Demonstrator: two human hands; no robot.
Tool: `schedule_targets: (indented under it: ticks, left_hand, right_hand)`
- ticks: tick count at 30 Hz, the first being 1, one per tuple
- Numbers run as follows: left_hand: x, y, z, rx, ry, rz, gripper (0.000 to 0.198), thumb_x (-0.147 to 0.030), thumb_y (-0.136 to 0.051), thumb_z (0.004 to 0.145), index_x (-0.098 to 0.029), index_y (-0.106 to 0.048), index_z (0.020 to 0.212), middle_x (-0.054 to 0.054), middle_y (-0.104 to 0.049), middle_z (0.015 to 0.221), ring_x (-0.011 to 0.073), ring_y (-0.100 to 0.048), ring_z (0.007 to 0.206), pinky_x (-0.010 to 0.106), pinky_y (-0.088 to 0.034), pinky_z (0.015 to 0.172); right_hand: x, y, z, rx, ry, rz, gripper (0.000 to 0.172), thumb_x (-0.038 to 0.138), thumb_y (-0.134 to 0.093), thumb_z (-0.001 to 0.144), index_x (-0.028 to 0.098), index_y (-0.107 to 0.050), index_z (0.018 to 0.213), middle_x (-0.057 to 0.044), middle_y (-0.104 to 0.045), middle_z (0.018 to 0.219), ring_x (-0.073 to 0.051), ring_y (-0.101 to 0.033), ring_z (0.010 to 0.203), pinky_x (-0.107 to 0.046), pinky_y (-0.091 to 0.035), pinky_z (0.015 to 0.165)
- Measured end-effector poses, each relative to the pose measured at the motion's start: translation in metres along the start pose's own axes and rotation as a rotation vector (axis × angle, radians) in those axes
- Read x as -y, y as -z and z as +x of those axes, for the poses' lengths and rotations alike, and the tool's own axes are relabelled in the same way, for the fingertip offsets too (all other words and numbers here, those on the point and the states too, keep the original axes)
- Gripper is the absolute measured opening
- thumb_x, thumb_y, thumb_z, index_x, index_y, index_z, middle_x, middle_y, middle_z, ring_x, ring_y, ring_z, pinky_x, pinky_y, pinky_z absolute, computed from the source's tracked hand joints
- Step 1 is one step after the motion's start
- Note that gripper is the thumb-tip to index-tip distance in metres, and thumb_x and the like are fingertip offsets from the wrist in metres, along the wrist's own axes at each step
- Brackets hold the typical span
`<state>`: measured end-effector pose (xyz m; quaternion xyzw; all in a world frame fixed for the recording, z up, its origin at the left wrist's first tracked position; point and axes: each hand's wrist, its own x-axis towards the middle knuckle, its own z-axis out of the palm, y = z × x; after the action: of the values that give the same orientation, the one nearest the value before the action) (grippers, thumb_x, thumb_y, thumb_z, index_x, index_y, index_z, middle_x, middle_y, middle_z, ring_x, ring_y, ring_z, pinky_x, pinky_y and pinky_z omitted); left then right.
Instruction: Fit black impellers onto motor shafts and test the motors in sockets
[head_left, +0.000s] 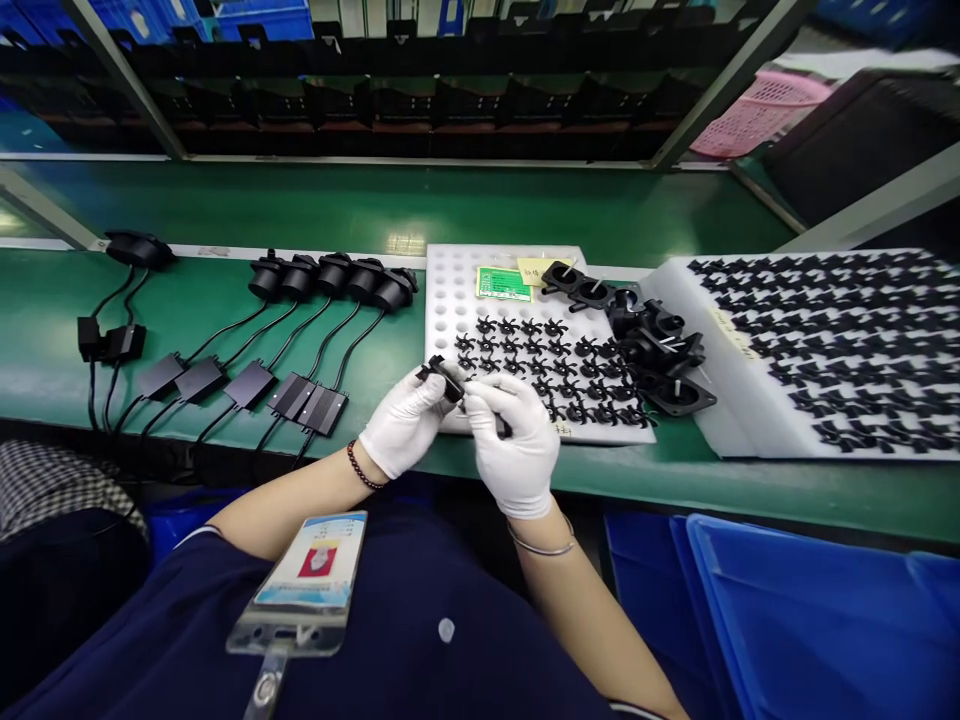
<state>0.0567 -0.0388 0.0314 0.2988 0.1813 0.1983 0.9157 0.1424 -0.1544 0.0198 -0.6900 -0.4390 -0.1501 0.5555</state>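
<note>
My left hand (405, 422), in a white glove, pinches a small black plastic part (448, 380) in front of my body. Close beside it, my right hand (517, 432), gloved too, has thumb and forefinger together at the part's right end. Something dark shows under the right fingers; its kind is hidden. Just beyond both hands lies a white foam tray (450, 270) with rows of small black impellers (536, 345). Black pump housings (664, 345), some with a pale pin standing up, rest on the tray's right side.
Black motor units (334, 275) with cables and flat boxes (251, 385) lie at left on the green bench (300, 205). A second foam tray (739, 410) of impellers stands at right. Blue bins (810, 610) sit below the bench edge; a metal frame post (720, 85) rises behind.
</note>
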Motion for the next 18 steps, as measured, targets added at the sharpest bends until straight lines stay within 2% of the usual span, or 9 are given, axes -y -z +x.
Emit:
schedule_targets:
  ticks: [2, 4, 5, 8, 9, 10, 14, 16, 18]
  left_hand:
    - [-0.006, 0.006, 0.0, 0.045, -0.004, 0.112, 0.057, -0.052, -0.1, 0.067, -0.017, -0.075, 0.103, 0.005, -0.075, 0.099, 0.012, -0.068, 0.078, 0.025, -0.057, 0.077]
    - [-0.013, 0.011, 0.0, 0.073, -0.041, 0.343, 0.051, -0.048, -0.095, 0.074, -0.016, -0.076, 0.109, 0.007, -0.077, 0.101, 0.0142, -0.068, 0.076, 0.029, -0.058, 0.077]
    - [-0.016, 0.013, -0.001, 0.066, -0.089, 0.483, 0.046, -0.042, -0.092, 0.077, -0.017, -0.077, 0.112, 0.008, -0.077, 0.104, 0.0165, -0.069, 0.081, 0.031, -0.059, 0.083]
    - [-0.024, 0.015, -0.004, 0.009, -0.259, 0.848, 0.036, -0.022, -0.086, 0.078, -0.023, -0.083, 0.113, 0.007, -0.078, 0.112, 0.0245, -0.07, 0.109, 0.036, -0.054, 0.109]
    - [-0.026, 0.015, -0.005, 0.0, -0.299, 0.914, 0.036, -0.018, -0.086, 0.076, -0.025, -0.084, 0.111, 0.007, -0.078, 0.112, 0.026, -0.07, 0.114, 0.036, -0.052, 0.112]
    - [-0.028, 0.014, -0.006, -0.002, -0.329, 0.946, 0.035, -0.016, -0.087, 0.074, -0.027, -0.085, 0.107, 0.007, -0.078, 0.11, 0.0269, -0.07, 0.114, 0.036, -0.052, 0.112]
    - [-0.028, 0.01, -0.013, 0.005, -0.343, 0.833, 0.026, -0.022, -0.095, 0.069, -0.025, -0.086, 0.092, 0.008, -0.079, 0.102, 0.0269, -0.072, 0.105, 0.038, -0.056, 0.106]
    - [-0.026, 0.01, -0.014, 0.018, -0.253, 0.687, 0.03, -0.028, -0.098, 0.067, -0.021, -0.085, 0.093, 0.008, -0.079, 0.101, 0.0245, -0.074, 0.095, 0.037, -0.059, 0.096]
    - [-0.024, 0.011, -0.014, 0.023, -0.122, 0.536, 0.036, -0.033, -0.098, 0.067, -0.017, -0.083, 0.095, 0.007, -0.078, 0.095, 0.0188, -0.071, 0.078, 0.033, -0.06, 0.079]
  right_hand:
    - [0.001, 0.008, 0.004, 0.017, -0.094, 0.055, 0.015, 0.025, -0.067, 0.103, 0.025, -0.081, 0.1, -0.007, -0.078, 0.104, -0.022, -0.076, 0.097, -0.038, -0.065, 0.088]
    - [0.002, 0.015, 0.007, 0.069, -0.172, 0.079, 0.015, 0.031, -0.068, 0.103, 0.025, -0.082, 0.106, -0.007, -0.079, 0.107, -0.023, -0.076, 0.1, -0.039, -0.064, 0.092]
    - [0.003, 0.018, 0.009, 0.116, -0.201, 0.089, 0.019, 0.035, -0.07, 0.102, 0.025, -0.082, 0.114, -0.007, -0.079, 0.109, -0.023, -0.076, 0.099, -0.038, -0.065, 0.091]
    - [0.004, 0.02, 0.009, 0.256, -0.228, 0.107, 0.05, 0.047, -0.082, 0.093, 0.026, -0.074, 0.138, -0.008, -0.079, 0.115, -0.023, -0.076, 0.094, -0.038, -0.066, 0.087]
    - [0.004, 0.019, 0.009, 0.269, -0.221, 0.103, 0.054, 0.048, -0.084, 0.091, 0.026, -0.073, 0.139, -0.008, -0.079, 0.117, -0.024, -0.077, 0.097, -0.039, -0.067, 0.089]
    - [0.004, 0.017, 0.008, 0.263, -0.218, 0.098, 0.051, 0.047, -0.084, 0.091, 0.026, -0.074, 0.136, -0.009, -0.08, 0.119, -0.025, -0.077, 0.101, -0.041, -0.066, 0.093]
    - [-0.003, 0.01, 0.002, 0.222, -0.247, 0.186, 0.024, 0.04, -0.075, 0.097, 0.026, -0.079, 0.115, -0.008, -0.08, 0.114, -0.026, -0.077, 0.108, -0.046, -0.065, 0.101]
    - [-0.007, 0.009, 0.001, 0.202, -0.199, 0.223, 0.022, 0.039, -0.077, 0.096, 0.025, -0.078, 0.113, -0.008, -0.08, 0.113, -0.027, -0.077, 0.109, -0.047, -0.065, 0.1]
    - [-0.009, 0.008, 0.001, 0.173, -0.084, 0.206, 0.02, 0.034, -0.079, 0.094, 0.026, -0.078, 0.112, -0.008, -0.079, 0.112, -0.027, -0.078, 0.105, -0.047, -0.067, 0.095]
